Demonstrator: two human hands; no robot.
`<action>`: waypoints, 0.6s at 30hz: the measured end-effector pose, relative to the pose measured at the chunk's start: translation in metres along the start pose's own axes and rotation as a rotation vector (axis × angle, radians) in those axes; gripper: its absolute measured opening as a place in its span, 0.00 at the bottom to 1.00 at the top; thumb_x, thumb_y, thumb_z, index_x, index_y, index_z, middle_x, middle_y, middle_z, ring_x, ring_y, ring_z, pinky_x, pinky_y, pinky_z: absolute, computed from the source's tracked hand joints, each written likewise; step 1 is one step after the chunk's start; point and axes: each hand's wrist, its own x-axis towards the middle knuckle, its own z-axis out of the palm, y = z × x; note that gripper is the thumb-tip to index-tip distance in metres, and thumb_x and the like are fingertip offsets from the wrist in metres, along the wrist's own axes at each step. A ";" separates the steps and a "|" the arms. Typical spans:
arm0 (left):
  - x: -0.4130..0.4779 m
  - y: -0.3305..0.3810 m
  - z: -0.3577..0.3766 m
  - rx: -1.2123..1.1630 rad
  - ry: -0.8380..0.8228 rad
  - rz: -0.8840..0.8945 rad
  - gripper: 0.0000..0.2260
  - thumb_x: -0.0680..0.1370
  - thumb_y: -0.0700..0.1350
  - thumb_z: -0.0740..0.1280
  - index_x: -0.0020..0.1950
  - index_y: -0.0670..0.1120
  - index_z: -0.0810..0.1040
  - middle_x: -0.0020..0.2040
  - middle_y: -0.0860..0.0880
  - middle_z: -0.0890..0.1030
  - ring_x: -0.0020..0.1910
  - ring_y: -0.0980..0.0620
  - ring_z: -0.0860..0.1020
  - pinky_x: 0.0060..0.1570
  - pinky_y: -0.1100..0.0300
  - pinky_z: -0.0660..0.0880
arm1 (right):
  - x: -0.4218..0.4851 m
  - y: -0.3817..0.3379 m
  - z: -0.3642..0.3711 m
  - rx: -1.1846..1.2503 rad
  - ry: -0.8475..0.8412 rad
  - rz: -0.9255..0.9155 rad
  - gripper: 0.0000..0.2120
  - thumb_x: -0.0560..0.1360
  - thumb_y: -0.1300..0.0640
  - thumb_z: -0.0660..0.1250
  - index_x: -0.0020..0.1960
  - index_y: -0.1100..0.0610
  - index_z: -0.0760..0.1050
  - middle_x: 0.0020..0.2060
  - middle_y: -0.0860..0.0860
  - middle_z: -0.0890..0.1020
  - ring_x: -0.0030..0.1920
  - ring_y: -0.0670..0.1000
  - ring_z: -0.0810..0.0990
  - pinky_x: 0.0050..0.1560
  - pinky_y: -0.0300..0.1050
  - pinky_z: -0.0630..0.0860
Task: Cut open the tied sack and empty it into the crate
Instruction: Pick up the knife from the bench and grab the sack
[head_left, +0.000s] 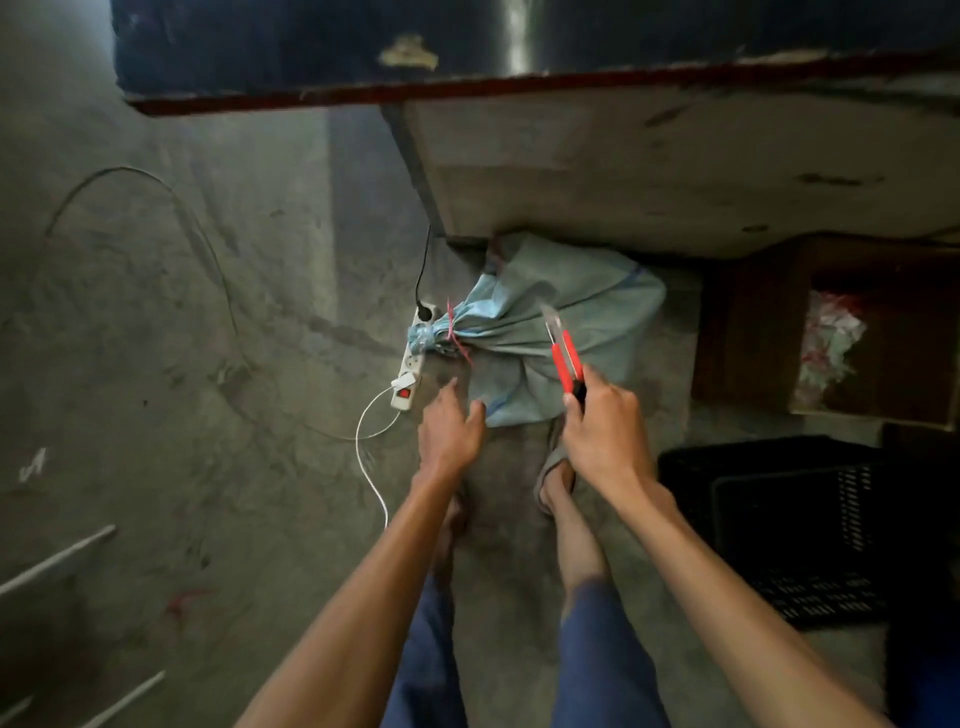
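A pale blue woven sack (545, 332), its neck bound with red string (456, 338), lies on the grey concrete floor (208, 364), just beyond both hands. The left hand (449, 431) hovers with fingers (447, 397) loosely spread near the sack's near-left edge; contact cannot be confirmed. The right hand (605, 431) has its fingers wrapped around a red-handled utility knife (563, 353), blade over the sack. A black plastic crate (789, 530) stands near right.

The grey concrete floor (208, 364) carries everything here. A pale blue sack (550, 332), tied with red string, lies on it, its neck over a white power strip (410, 374). A black crate (795, 530) stands to the right, near a brown cardboard box (753, 338)
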 end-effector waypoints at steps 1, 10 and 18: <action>0.014 -0.016 0.010 -0.046 -0.026 -0.043 0.25 0.82 0.49 0.63 0.77 0.43 0.68 0.73 0.37 0.74 0.73 0.38 0.72 0.71 0.48 0.69 | 0.003 0.004 0.023 0.013 -0.024 0.019 0.14 0.77 0.61 0.66 0.61 0.62 0.76 0.53 0.62 0.84 0.54 0.64 0.82 0.52 0.53 0.76; 0.197 -0.110 0.098 -0.747 -0.055 -0.424 0.17 0.83 0.49 0.60 0.57 0.38 0.81 0.63 0.35 0.81 0.60 0.39 0.80 0.61 0.52 0.75 | 0.085 0.054 0.193 0.037 -0.080 0.010 0.17 0.75 0.65 0.67 0.63 0.64 0.74 0.58 0.63 0.82 0.59 0.64 0.78 0.58 0.51 0.70; 0.361 -0.112 0.170 -1.325 -0.182 -0.424 0.39 0.77 0.71 0.53 0.62 0.37 0.79 0.51 0.39 0.79 0.38 0.46 0.76 0.43 0.54 0.77 | 0.203 0.086 0.282 -0.002 0.040 -0.249 0.15 0.75 0.61 0.68 0.61 0.59 0.75 0.54 0.59 0.83 0.56 0.61 0.80 0.57 0.50 0.74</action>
